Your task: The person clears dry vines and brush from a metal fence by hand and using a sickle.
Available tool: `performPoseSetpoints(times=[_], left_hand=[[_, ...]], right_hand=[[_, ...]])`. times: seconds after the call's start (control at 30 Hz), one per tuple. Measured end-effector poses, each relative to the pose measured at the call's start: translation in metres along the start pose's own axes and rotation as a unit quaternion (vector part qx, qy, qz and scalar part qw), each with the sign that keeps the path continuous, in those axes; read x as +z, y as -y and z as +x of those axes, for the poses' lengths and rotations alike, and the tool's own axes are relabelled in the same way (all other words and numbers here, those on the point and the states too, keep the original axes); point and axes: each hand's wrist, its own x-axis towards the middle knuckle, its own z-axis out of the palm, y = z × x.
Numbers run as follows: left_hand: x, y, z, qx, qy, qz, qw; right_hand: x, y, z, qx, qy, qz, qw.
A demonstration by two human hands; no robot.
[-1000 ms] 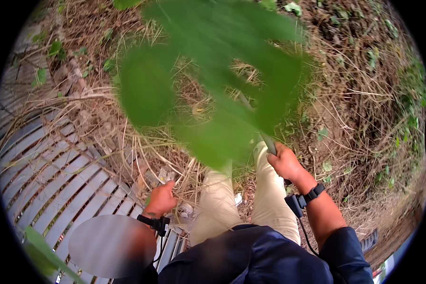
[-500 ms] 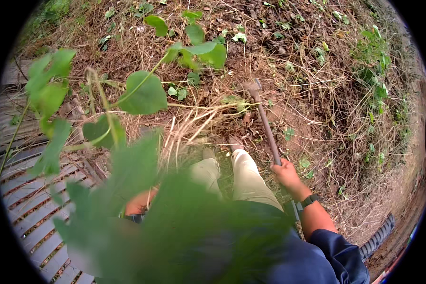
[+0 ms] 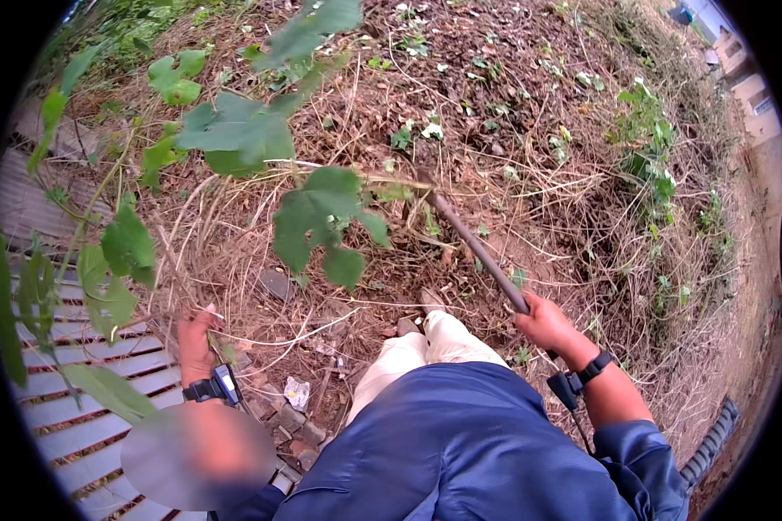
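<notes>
My right hand (image 3: 547, 328) is closed around the lower part of a hoe's brown wooden handle (image 3: 478, 247). The tool slants away up to the left, and its head is half lost among pale vine stems (image 3: 382, 180) at the ground. On the left, my left hand (image 3: 196, 340) has its fingers curled around thin vine stems beside the slatted grey panel. Exactly how many stems it grips is hidden. Green lobed vine leaves (image 3: 321, 221) hang between the camera and the ground, several of them close up.
Dry stems and dead leaves (image 3: 530, 113) cover the slope ahead. The slatted grey panel (image 3: 104, 386) lies at lower left. Broken bricks (image 3: 291, 418) and a crumpled wrapper (image 3: 296, 393) are near my legs. A green plant (image 3: 652, 165) grows on the right; a building (image 3: 747, 78) stands far right.
The hoe's head has shifted left and nearer. My left hand, mostly behind blurred leaves before, now shows farther left. The big leaves over my body have moved away upward.
</notes>
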Motion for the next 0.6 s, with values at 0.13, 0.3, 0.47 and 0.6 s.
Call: performPoseSetpoints(times=[0.13,0.3,0.47,0.6], left_hand=[[-0.033,0.003,-0.015,0.088,-0.024,-0.106,0.99],[-0.05,-0.013,-0.051,0.088,-0.089,-0.171,0.977],[-0.04,-0.037,-0.082,0.09,-0.117,-0.141,0.979],[0.002,-0.053,-0.102,0.121,-0.113,-0.136,0.977]], right_hand=[[-0.008,0.016,-0.048,-0.038,0.062,-0.122,0.99],[-0.03,0.013,-0.105,-0.097,0.095,-0.183,0.974],[-0.088,-0.006,-0.142,-0.106,0.073,-0.171,0.977],[-0.13,-0.036,-0.154,-0.092,0.068,-0.192,0.975]])
